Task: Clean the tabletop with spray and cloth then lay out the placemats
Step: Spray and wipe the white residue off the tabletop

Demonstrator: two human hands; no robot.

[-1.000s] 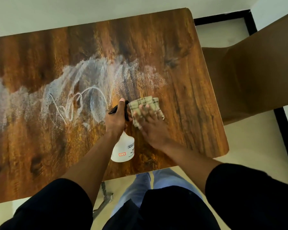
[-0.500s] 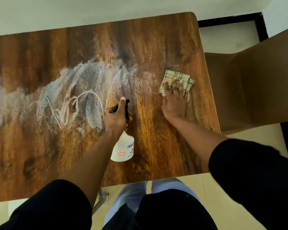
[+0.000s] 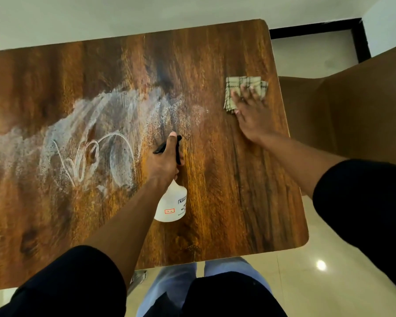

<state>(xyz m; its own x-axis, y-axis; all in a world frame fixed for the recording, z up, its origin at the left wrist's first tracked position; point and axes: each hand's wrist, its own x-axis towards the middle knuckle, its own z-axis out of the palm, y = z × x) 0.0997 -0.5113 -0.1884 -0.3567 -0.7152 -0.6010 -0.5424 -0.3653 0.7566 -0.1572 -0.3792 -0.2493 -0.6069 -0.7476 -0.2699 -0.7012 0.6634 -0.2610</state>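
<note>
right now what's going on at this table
A person is cleaning a wooden tabletop. Their right hand presses a checked cloth flat near the table's far right edge, wiping. Their left hand grips a white spray bottle by its black trigger head, over the middle of the table. A wide patch of white smeared residue is not yet wiped off on the left. No placemats are in view.

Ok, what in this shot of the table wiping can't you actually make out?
- Spray bottle label: head view, print too small, partly turned away.
- Bottle's trigger and neck: covered by the left hand.
- Cloth near half: under the right hand, which is motion-blurred.
- Table left end: cut off by the frame edge.
- Placemats: none in view.
</note>
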